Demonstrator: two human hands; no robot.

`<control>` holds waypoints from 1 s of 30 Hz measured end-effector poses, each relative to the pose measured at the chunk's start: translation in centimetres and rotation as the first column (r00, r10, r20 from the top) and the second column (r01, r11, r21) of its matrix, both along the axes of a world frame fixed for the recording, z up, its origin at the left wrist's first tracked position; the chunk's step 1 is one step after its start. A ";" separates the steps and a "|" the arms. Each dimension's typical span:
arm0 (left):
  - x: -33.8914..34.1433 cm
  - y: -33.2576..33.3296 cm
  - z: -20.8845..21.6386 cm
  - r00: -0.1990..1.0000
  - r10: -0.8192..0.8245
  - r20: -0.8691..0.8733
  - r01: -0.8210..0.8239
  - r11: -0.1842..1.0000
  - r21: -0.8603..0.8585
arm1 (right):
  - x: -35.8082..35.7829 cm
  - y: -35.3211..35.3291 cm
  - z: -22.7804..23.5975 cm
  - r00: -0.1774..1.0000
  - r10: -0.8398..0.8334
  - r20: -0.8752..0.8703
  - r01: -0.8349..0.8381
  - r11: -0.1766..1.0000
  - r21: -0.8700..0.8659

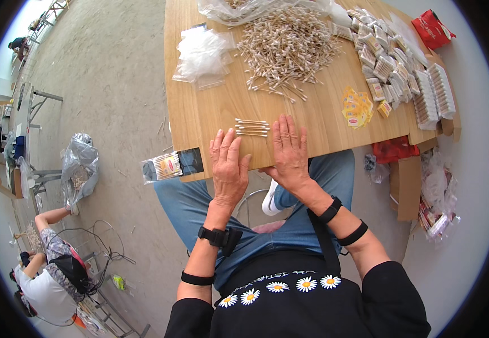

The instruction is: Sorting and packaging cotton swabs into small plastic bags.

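Note:
Several cotton swabs [252, 128] lie side by side in a small row near the front edge of the wooden table. My left hand [228, 166] rests flat at the left end of the row, fingers stretched out. On the other side my right hand [290, 155] lies flat too, its fingertips close to the swabs' right ends and its thumb reaching left along the table edge. Neither hand holds anything. Farther back is a large heap of loose cotton swabs [289, 48]. A stack of clear plastic bags [202, 56] sits at the back left.
Yellow printed cards [358, 108] lie to the right, before a mound of bundled swabs [385, 56] and white packs [433, 96]. A filled swab bag [166, 166] overhangs the front left corner. A cardboard box [406, 188] stands lower right; another person [52, 276] sits far left.

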State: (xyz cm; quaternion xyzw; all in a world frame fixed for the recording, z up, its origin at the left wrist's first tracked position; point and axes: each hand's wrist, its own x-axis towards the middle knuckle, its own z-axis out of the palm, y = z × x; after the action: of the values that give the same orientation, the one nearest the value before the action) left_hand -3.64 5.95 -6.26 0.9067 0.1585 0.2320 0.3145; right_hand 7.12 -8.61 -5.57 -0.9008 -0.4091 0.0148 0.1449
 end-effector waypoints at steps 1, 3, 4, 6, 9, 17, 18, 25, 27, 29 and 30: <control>0.0 0.0 0.0 1.000 0.000 -0.005 0.000 1.000 0.003 | -0.1 0.3 -0.1 1.000 -0.001 0.000 0.001 1.000 0.000; 0.0 -0.1 0.2 1.000 -0.001 -0.010 0.001 1.000 0.006 | -0.2 0.8 -0.3 0.999 0.006 0.041 -0.005 1.000 -0.012; 0.0 -0.1 0.3 1.000 -0.001 -0.010 0.001 1.000 0.012 | -0.2 0.8 -0.1 0.999 0.005 0.041 -0.005 1.000 -0.011; -0.1 0.0 0.2 1.000 0.001 -0.012 -0.001 1.000 0.019 | -0.2 0.7 0.5 0.999 0.034 -0.027 -0.035 0.998 -0.048; -0.1 0.1 0.2 1.000 -0.019 -0.006 0.019 1.000 -0.011 | 0.1 0.4 0.8 0.999 0.046 -0.026 -0.046 0.999 -0.013; 0.1 0.0 0.4 1.000 -0.012 0.025 0.012 1.000 -0.028 | 0.6 1.3 0.1 0.995 0.096 -0.024 -0.097 0.994 -0.058; 0.2 0.0 0.4 1.000 -0.012 0.025 0.013 1.000 -0.028 | 0.6 1.3 0.0 0.995 0.096 -0.012 -0.096 0.994 -0.050; 0.3 -0.1 0.6 1.000 -0.014 -0.012 0.014 1.000 0.000 | 0.5 1.5 0.0 0.996 0.094 0.000 -0.094 0.994 -0.052; 0.1 -0.3 0.7 1.000 -0.019 -0.020 0.019 1.000 0.009 | 0.5 1.5 0.0 0.996 0.088 -0.001 -0.088 0.995 -0.042; -0.1 -0.4 0.7 0.999 -0.024 -0.031 0.024 1.000 0.006 | 0.5 1.4 0.0 0.996 0.087 0.003 -0.087 0.995 -0.049; 0.0 -0.3 0.7 0.999 -0.024 -0.032 0.025 1.000 0.006 | 0.5 1.3 -0.1 0.996 0.088 0.007 -0.087 0.995 -0.056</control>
State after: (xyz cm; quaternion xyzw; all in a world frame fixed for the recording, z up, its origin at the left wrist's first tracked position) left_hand -3.69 5.64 -5.52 0.9132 0.1515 0.2144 0.3117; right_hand 7.63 -7.27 -5.62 -0.8857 -0.4484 0.0284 0.1169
